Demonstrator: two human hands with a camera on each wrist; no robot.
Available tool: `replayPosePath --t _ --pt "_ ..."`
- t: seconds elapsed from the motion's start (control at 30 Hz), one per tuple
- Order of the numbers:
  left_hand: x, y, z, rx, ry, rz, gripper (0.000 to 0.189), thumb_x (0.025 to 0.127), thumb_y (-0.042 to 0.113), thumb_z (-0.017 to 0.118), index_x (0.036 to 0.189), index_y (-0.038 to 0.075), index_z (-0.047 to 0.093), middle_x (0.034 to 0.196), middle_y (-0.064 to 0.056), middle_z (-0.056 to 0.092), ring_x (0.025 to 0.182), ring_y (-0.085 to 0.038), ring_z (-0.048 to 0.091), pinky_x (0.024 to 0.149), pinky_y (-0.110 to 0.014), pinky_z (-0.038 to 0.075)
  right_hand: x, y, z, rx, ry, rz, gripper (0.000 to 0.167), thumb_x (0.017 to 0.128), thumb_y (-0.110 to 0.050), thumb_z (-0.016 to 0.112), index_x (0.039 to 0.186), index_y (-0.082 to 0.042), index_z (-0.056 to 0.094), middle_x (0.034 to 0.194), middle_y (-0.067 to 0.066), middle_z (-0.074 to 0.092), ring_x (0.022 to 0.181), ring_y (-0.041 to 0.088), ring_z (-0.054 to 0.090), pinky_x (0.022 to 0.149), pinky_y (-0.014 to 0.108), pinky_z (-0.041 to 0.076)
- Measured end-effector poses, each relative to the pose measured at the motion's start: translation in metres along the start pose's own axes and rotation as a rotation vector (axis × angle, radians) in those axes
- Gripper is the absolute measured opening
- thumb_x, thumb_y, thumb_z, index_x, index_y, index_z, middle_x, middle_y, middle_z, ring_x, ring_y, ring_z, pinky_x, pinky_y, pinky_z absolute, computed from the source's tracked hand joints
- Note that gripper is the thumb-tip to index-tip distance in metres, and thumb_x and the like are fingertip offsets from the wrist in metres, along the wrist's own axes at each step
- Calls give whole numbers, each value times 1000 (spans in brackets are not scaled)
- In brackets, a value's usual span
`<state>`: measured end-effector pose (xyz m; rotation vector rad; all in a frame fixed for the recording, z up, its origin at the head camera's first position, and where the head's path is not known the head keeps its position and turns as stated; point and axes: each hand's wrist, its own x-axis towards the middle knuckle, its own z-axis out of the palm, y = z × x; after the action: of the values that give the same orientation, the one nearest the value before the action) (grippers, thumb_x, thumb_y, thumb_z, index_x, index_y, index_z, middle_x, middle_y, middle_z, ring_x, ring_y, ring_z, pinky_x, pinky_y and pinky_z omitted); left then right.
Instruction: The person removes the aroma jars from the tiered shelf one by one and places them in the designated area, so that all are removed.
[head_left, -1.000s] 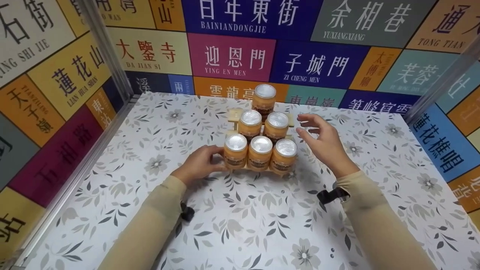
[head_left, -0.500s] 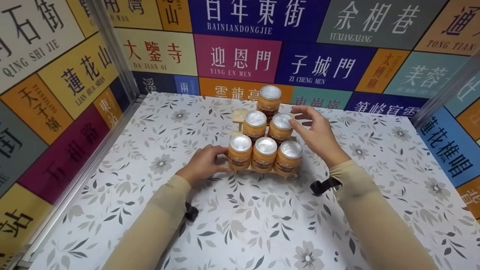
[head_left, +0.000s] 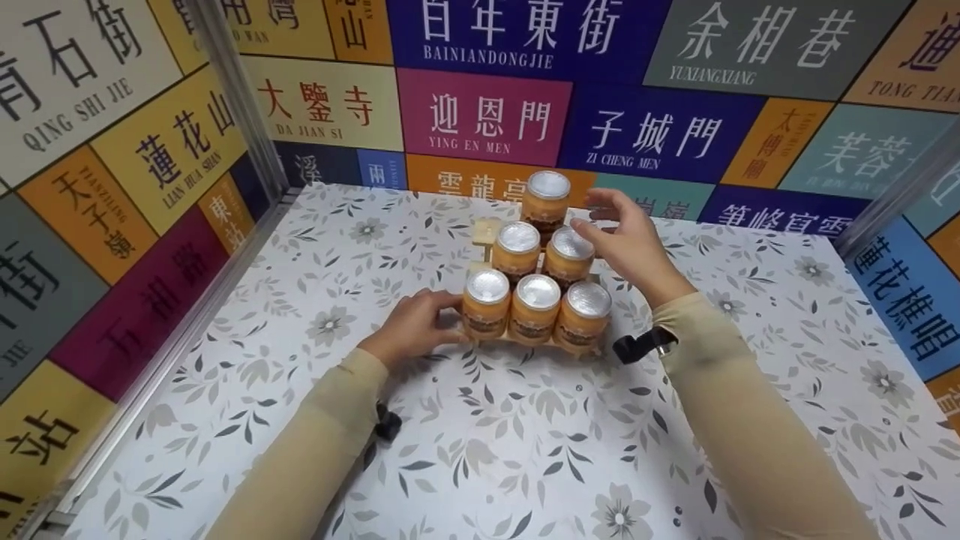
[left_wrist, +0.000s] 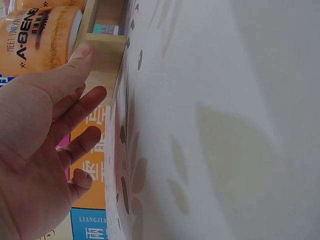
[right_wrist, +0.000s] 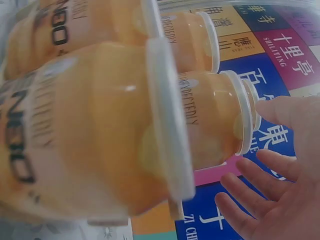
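Observation:
Orange cans with silvery lids stand upright on a stepped wooden rack (head_left: 487, 232). Three fill the front row, with a front left can (head_left: 485, 315) at its end. Two are on the middle step, including a middle right can (head_left: 570, 262), and one top can (head_left: 545, 206) is highest. My left hand (head_left: 415, 324) is at the rack's left front; in the left wrist view its thumb (left_wrist: 77, 62) touches the rack's edge beside a can, other fingers loosely spread. My right hand (head_left: 630, 240) hovers by the middle right and top cans, fingers apart, gripping nothing.
The rack stands on a white table (head_left: 480, 465) with a grey leaf and flower pattern. Behind it rises a back wall (head_left: 480, 112) of coloured panels with Chinese lettering. Side walls, joined by metal corner posts, close in left and right.
My right hand has moved left and farther back, from beside the rack to close by the middle right and top cans. My left hand keeps its place at the rack's left side.

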<state>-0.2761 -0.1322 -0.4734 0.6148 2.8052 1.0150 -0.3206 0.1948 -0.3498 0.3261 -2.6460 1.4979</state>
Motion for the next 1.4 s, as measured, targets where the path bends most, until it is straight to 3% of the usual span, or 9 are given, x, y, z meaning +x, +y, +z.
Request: replayPosePath --t 0.27,0.7,0.93,1.4 --pt "1 0 0 11 -11 -12 67 80 40 88 141 29 63 128 11 70 124 -21 59 114 -46 39 14 -8 9 6 -3 47 66 96 -39 72 151 -14 47 149 7 54 135 28 52 109 44 48" --pt "0 1 0 11 -6 -6 68 79 39 89 141 28 63 129 10 70 124 -19 58 115 -45 39 33 -11 21 -37 -17 4 66 95 -38 73 149 -10 47 143 12 58 134 29 55 114 44 43" --pt "1 1 -3 59 -4 25 67 80 35 89 141 24 63 127 7 71 121 -23 59 111 -45 41 41 -9 24 -35 -2 11 67 92 -42 77 146 -11 51 138 10 62 130 25 59 110 42 46" --pt "1 6 -4 68 -21 -45 73 79 39 88 144 27 60 137 8 67 139 -23 52 124 -50 28 43 -4 25 48 70 24 58 91 -36 80 137 -11 57 130 11 64 119 22 63 103 38 50"
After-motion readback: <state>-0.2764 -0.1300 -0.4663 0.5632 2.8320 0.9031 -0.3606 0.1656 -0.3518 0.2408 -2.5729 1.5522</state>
